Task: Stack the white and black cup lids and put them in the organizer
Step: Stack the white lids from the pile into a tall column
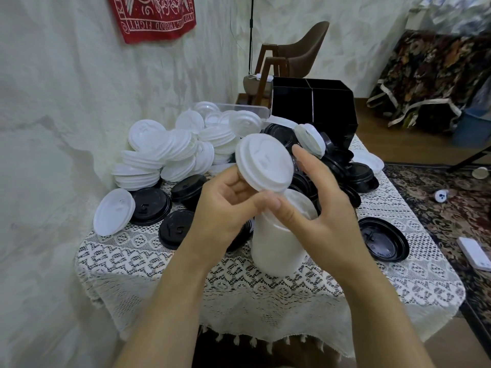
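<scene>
My left hand (225,205) pinches a white cup lid (264,163) by its lower rim and holds it tilted above the table. Just below it, my right hand (318,197) grips the top of a stack of white lids (276,245) that reaches down toward the lace cloth. A pile of loose white lids (170,152) lies at the back left. Black lids (150,208) lie scattered in front of it and behind my hands. The black organizer (313,107) with open compartments stands at the back of the table.
A small table under a white lace cloth (186,264) stands against a pale wall on the left. One black lid (382,243) lies alone at the right. A clear plastic box (247,110), a brown chair (300,54) and a patterned rug (438,208) are beyond.
</scene>
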`<move>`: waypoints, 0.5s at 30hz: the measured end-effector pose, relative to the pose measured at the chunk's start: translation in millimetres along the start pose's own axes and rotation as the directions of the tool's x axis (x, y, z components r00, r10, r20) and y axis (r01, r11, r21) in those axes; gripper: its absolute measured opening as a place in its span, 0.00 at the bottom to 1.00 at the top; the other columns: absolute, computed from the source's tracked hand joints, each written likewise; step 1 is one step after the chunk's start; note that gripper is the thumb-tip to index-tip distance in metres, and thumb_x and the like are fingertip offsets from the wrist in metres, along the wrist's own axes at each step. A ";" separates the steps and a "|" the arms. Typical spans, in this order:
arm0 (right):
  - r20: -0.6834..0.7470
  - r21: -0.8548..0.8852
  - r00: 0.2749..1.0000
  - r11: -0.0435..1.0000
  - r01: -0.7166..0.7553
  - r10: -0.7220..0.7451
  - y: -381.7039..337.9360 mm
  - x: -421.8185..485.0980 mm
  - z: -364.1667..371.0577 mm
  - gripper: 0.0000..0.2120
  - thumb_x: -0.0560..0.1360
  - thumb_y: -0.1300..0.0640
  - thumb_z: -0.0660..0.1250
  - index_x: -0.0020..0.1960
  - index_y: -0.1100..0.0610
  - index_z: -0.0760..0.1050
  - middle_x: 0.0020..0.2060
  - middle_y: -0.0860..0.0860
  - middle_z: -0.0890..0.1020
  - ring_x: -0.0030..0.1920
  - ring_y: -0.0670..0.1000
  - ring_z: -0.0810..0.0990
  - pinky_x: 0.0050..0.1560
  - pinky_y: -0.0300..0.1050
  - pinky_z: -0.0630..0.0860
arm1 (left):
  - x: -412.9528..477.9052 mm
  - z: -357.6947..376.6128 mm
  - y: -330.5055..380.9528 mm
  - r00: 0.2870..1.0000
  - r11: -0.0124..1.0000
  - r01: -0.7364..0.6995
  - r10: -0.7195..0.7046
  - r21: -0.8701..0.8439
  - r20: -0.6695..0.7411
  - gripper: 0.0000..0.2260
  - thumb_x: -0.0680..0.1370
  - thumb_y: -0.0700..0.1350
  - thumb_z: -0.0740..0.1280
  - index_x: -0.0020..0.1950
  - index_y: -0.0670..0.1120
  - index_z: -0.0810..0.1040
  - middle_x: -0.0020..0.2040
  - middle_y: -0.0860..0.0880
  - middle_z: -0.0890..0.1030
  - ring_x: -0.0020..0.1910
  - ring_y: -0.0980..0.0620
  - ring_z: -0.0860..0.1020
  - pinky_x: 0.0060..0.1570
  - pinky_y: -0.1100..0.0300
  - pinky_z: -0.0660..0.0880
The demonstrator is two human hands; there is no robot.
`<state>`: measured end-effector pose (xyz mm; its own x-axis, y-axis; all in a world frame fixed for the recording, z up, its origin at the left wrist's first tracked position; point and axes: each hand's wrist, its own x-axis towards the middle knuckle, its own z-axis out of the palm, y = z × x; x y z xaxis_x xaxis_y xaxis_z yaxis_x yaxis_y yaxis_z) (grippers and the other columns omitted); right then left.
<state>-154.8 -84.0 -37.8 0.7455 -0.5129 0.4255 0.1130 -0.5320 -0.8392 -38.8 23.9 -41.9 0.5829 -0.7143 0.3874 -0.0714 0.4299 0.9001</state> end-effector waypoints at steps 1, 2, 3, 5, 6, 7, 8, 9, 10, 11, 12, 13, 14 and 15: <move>0.010 -0.002 1.000 1.000 0.007 -0.007 -1.3 0.9 2.9 0.39 0.67 0.33 0.68 0.74 0.42 0.62 0.71 0.36 0.66 0.73 0.40 0.62 0.72 0.44 0.64 | -0.5 2.2 1.7 0.999 1.000 -0.005 0.004 0.025 0.032 0.18 0.67 0.41 0.78 0.56 0.48 0.81 0.54 0.45 0.84 0.56 0.46 0.82 0.54 0.55 0.78; 0.015 0.004 1.000 1.000 0.012 -0.012 -2.4 1.6 5.3 0.38 0.67 0.33 0.68 0.74 0.43 0.62 0.71 0.37 0.67 0.73 0.42 0.62 0.72 0.48 0.64 | -0.9 3.9 2.7 0.999 0.999 -0.009 0.006 0.053 0.053 0.17 0.69 0.38 0.77 0.56 0.47 0.81 0.53 0.47 0.84 0.55 0.47 0.82 0.53 0.57 0.78; 0.013 0.016 1.000 1.000 0.014 -0.014 -3.2 2.0 7.1 0.37 0.67 0.34 0.68 0.73 0.43 0.63 0.71 0.38 0.67 0.73 0.42 0.63 0.72 0.49 0.65 | -1.3 5.9 3.2 0.998 0.996 -0.016 0.010 0.086 0.066 0.16 0.70 0.35 0.75 0.55 0.47 0.81 0.52 0.48 0.85 0.54 0.49 0.82 0.51 0.60 0.78; -0.006 0.048 1.000 0.999 0.015 -0.014 -4.2 3.0 7.8 0.35 0.67 0.37 0.70 0.71 0.44 0.65 0.69 0.40 0.69 0.71 0.39 0.65 0.71 0.44 0.66 | -2.2 9.0 4.2 0.997 0.991 -0.021 0.010 0.134 0.083 0.15 0.69 0.34 0.73 0.52 0.50 0.83 0.49 0.52 0.85 0.52 0.53 0.83 0.48 0.63 0.78; -0.018 0.061 1.000 0.998 0.013 -0.012 -4.8 3.5 7.3 0.35 0.68 0.40 0.72 0.71 0.46 0.66 0.68 0.40 0.69 0.69 0.36 0.65 0.70 0.39 0.66 | -2.4 9.7 3.6 0.995 0.988 -0.016 0.001 0.151 0.101 0.15 0.69 0.35 0.73 0.50 0.53 0.84 0.48 0.53 0.85 0.51 0.54 0.83 0.48 0.64 0.78; -0.028 0.062 1.000 0.998 0.012 -0.010 -5.7 4.0 6.9 0.35 0.68 0.42 0.72 0.71 0.48 0.67 0.68 0.41 0.70 0.68 0.34 0.66 0.68 0.34 0.66 | -2.6 10.6 2.8 0.993 0.985 -0.016 -0.004 0.171 0.118 0.17 0.68 0.35 0.74 0.48 0.56 0.85 0.47 0.55 0.85 0.51 0.56 0.83 0.47 0.65 0.77; -0.033 0.054 0.999 0.998 0.012 -0.010 -6.9 4.4 6.7 0.35 0.67 0.43 0.72 0.72 0.49 0.67 0.67 0.41 0.70 0.67 0.33 0.66 0.66 0.30 0.65 | -2.7 11.4 2.0 0.992 0.981 -0.023 -0.002 0.194 0.129 0.19 0.68 0.34 0.75 0.46 0.59 0.85 0.46 0.56 0.85 0.50 0.57 0.83 0.47 0.65 0.77; -0.036 0.047 0.999 0.999 0.012 -0.011 -7.8 4.7 6.8 0.35 0.67 0.44 0.72 0.71 0.49 0.68 0.67 0.41 0.70 0.66 0.33 0.66 0.65 0.28 0.65 | -2.8 12.4 1.5 0.991 0.978 -0.028 -0.001 0.209 0.135 0.20 0.68 0.34 0.75 0.45 0.60 0.85 0.46 0.57 0.85 0.49 0.57 0.83 0.47 0.65 0.77; -0.040 0.047 0.999 0.999 0.014 -0.012 -8.4 5.0 7.0 0.35 0.67 0.44 0.73 0.71 0.49 0.68 0.67 0.41 0.71 0.66 0.33 0.67 0.65 0.29 0.66 | -2.9 12.6 0.9 0.991 0.976 -0.030 0.000 0.216 0.136 0.19 0.67 0.35 0.75 0.45 0.61 0.84 0.46 0.58 0.85 0.49 0.58 0.83 0.47 0.65 0.77; -0.047 0.054 0.999 0.998 0.018 -0.015 -8.2 5.3 6.8 0.34 0.66 0.45 0.73 0.70 0.48 0.69 0.66 0.41 0.71 0.66 0.34 0.68 0.66 0.31 0.67 | -2.9 12.4 1.4 0.990 0.975 -0.030 -0.001 0.219 0.140 0.18 0.66 0.37 0.76 0.46 0.61 0.84 0.46 0.58 0.85 0.50 0.57 0.83 0.47 0.65 0.77; -0.059 0.065 0.998 0.998 0.025 -0.021 -7.5 5.6 5.2 0.33 0.66 0.46 0.73 0.69 0.47 0.69 0.66 0.42 0.72 0.67 0.35 0.68 0.67 0.35 0.68 | -2.5 11.4 1.9 0.989 0.974 -0.032 -0.002 0.223 0.151 0.17 0.66 0.40 0.76 0.48 0.60 0.84 0.48 0.57 0.85 0.52 0.56 0.82 0.49 0.63 0.77; -0.075 0.077 0.997 0.997 0.029 -0.023 -6.0 5.8 2.6 0.32 0.66 0.46 0.74 0.68 0.47 0.69 0.66 0.43 0.72 0.67 0.38 0.69 0.68 0.40 0.70 | -2.2 9.3 2.3 0.986 0.973 -0.030 -0.009 0.230 0.169 0.17 0.67 0.42 0.75 0.52 0.58 0.83 0.52 0.55 0.84 0.56 0.55 0.81 0.53 0.61 0.77; -0.093 0.091 0.995 0.995 0.030 -0.021 -4.1 5.7 -1.3 0.32 0.66 0.45 0.75 0.68 0.46 0.70 0.66 0.44 0.73 0.67 0.40 0.70 0.68 0.45 0.71 | -1.8 5.7 1.1 0.981 0.969 -0.021 -0.028 0.248 0.193 0.19 0.68 0.43 0.75 0.58 0.55 0.81 0.57 0.53 0.83 0.60 0.53 0.79 0.57 0.58 0.75; -0.110 0.101 0.994 0.995 0.026 -0.015 -1.6 5.7 -6.2 0.32 0.65 0.43 0.74 0.67 0.45 0.70 0.66 0.44 0.73 0.67 0.42 0.71 0.68 0.49 0.72 | -1.8 1.2 -0.9 0.975 0.962 -0.001 -0.059 0.272 0.213 0.24 0.68 0.45 0.76 0.63 0.52 0.77 0.61 0.51 0.80 0.64 0.52 0.76 0.63 0.54 0.72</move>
<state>-154.8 -90.3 -31.9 0.6670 -0.5756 0.4730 0.1982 -0.4750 -0.8574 -40.7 24.1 -43.2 0.4004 -0.8397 0.3669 -0.2892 0.2641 0.9201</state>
